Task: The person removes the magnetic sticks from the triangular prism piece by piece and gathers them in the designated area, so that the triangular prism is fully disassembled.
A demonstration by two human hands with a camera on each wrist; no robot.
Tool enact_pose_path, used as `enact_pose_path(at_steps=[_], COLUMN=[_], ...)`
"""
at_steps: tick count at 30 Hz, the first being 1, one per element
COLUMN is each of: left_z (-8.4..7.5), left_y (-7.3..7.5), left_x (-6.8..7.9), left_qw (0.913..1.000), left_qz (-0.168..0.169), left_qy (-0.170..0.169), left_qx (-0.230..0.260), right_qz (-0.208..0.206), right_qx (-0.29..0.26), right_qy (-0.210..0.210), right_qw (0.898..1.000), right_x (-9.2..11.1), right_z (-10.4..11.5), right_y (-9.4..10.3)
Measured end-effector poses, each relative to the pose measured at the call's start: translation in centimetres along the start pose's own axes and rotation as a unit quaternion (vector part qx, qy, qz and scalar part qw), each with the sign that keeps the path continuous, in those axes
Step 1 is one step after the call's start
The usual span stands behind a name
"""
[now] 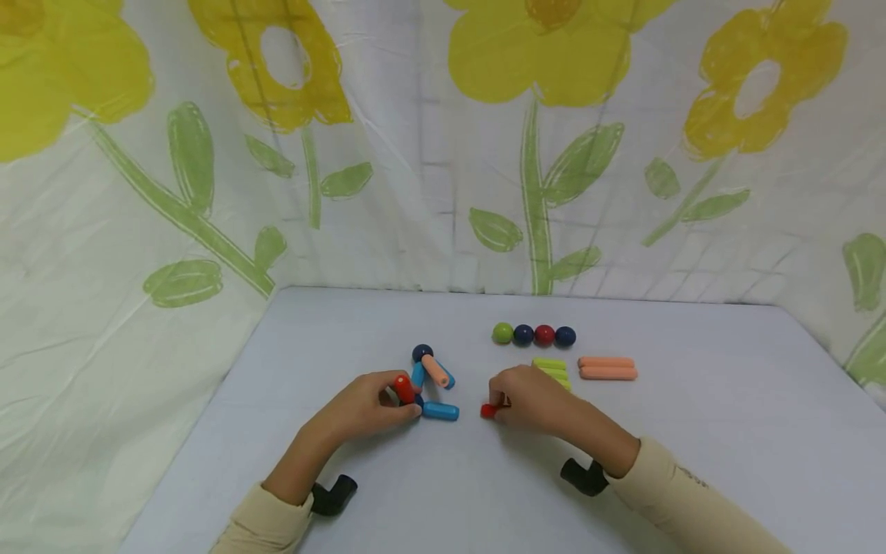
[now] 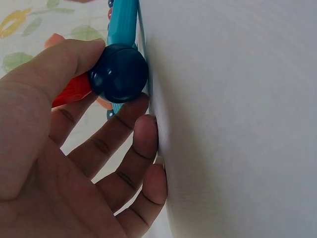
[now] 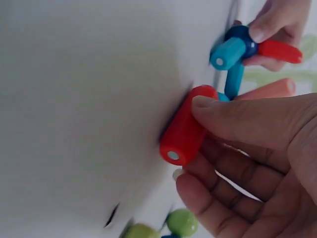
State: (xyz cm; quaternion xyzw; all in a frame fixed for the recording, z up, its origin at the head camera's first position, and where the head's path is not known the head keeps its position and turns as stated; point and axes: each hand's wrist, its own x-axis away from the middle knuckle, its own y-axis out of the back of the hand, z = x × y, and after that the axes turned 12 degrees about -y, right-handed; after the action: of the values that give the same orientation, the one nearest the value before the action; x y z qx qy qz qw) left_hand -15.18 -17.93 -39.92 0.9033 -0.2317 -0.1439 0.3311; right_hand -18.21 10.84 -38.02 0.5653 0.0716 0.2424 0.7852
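Note:
My left hand [image 1: 367, 404] pinches a dark blue ball [image 2: 119, 73] between thumb and fingers at the table's surface. From that ball a red magnetic rod [image 1: 404, 388] sticks up, and a light blue rod [image 1: 441, 412] points right. Another blue rod runs back to a second dark blue ball [image 1: 422, 352], where a peach rod [image 1: 436, 371] slants upward. To the right, my right hand [image 1: 531, 396] holds a separate red rod [image 3: 187, 130] between thumb and fingers, low over the table. A pale metal disc shows in this rod's end, which faces the right wrist camera.
Behind the right hand lie yellow-green rods [image 1: 550, 365], partly hidden by it. Two peach rods [image 1: 607, 373] lie to their right. Farther back is a row of balls: green [image 1: 502, 332], dark blue, red [image 1: 544, 335] and dark blue. A flowered cloth [image 1: 429, 192] hangs behind the table.

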Motion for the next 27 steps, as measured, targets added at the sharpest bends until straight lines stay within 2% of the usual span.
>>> enact_pose_path(at_steps=[7,11,18,23,27], left_z=[0.0,0.2,0.3,0.3,0.2], left_y=[-0.2,-0.2,-0.2,-0.2,-0.1], left_x=[-0.1,-0.1,0.1,0.0,0.0], left_qw=[1.0,1.0,1.0,1.0,1.0], left_qz=[-0.001,-0.004,-0.008,-0.005,-0.002], left_qy=[0.004,0.004,0.003,-0.001,-0.001], left_qx=[0.002,0.001,0.001,0.004,0.004], right_qz=[-0.036,-0.063,-0.094,-0.113,-0.125], right_qx=[-0.013,-0.022,-0.005,0.018,0.029], right_qy=[-0.003,-0.014,-0.018,-0.046,-0.052], right_qw=[0.999,0.998,0.995,0.992,0.99], right_x=[3.5,4.7,5.2,5.3,5.3], right_z=[-2.8,-4.2,-5.0,-5.2,-5.5], right_y=[0.5,0.9,1.2,1.1,1.0])
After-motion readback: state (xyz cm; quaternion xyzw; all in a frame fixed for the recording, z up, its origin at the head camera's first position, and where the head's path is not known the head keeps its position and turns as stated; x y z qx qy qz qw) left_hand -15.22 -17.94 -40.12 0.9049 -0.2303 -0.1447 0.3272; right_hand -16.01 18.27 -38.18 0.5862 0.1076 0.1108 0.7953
